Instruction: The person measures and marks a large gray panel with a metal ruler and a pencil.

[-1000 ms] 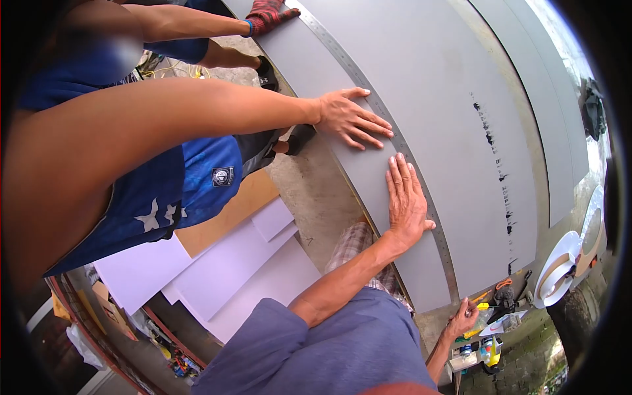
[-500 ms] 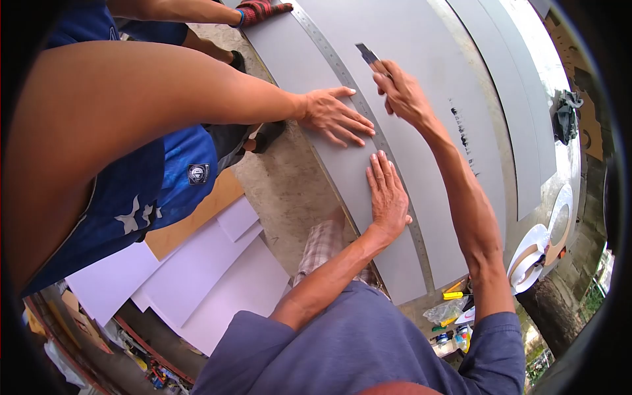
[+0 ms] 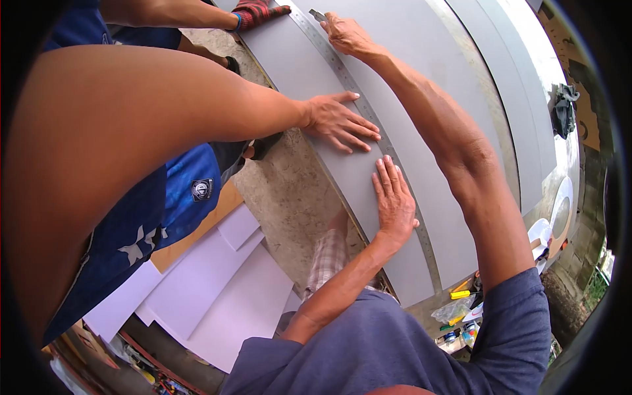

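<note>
A long metal ruler (image 3: 329, 56) lies along a grey sheet (image 3: 447, 243), its shape bowed by the wide lens. My left hand (image 3: 396, 204) rests flat with fingers stretched out on the strip left of the ruler, its edge touching the ruler. At the far end, my right hand (image 3: 347, 34) grips a utility knife (image 3: 317, 14) close to the ruler's right side. My fingers cover most of its handle. A co-worker's bare hand (image 3: 339, 123) presses on the strip beside the ruler, while a hand in a red-and-black glove (image 3: 260, 13) holds down the far end.
White panels (image 3: 224, 296) lie low at the left. Near the sheet's close end are a yellow-handled tool (image 3: 460, 294), a clear plastic bag (image 3: 454, 308) and small bottles. A dark cloth (image 3: 564, 108) sits on the right. The co-worker's arm reaches in from the left.
My right hand has moved with the utility knife to the far end, lowering it beside the ruler. My left hand stays flat. The view has shifted slightly.
</note>
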### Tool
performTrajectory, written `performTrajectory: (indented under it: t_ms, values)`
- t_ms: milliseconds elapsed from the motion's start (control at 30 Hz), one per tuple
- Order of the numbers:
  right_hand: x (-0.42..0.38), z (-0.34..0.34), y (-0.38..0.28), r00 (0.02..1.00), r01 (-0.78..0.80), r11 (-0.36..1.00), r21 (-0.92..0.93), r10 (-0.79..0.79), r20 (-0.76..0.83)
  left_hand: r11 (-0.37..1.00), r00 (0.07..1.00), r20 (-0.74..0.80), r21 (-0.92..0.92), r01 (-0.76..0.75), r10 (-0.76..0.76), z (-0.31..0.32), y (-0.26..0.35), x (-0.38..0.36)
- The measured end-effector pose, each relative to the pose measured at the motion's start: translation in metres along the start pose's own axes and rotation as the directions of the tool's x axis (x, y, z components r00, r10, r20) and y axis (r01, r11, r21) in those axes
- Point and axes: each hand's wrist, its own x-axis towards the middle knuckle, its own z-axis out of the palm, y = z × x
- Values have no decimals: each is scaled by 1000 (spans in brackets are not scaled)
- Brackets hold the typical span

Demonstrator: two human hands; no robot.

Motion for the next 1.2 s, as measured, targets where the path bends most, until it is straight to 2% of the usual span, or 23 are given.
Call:
performTrajectory:
  t_ms: [133, 233, 333, 1200]
  values:
    - [12, 3, -1, 997, 62, 998, -9, -62, 36, 999, 999, -31, -39, -9, 8, 3, -1, -1]
    - [25, 16, 8, 996, 94, 995, -38, -93, 18, 997, 999, -48, -78, -5, 1, 5, -2, -1]
    - [48, 48, 30, 981, 193, 981, 22, -193, -31, 990, 996, -87, -135, -29, 17, 8, -5, -1]
    - [44, 46, 22, 988, 151, 987, 52, -152, 17, 997, 1000, -20, -76, -16, 15, 4, -4, 1]
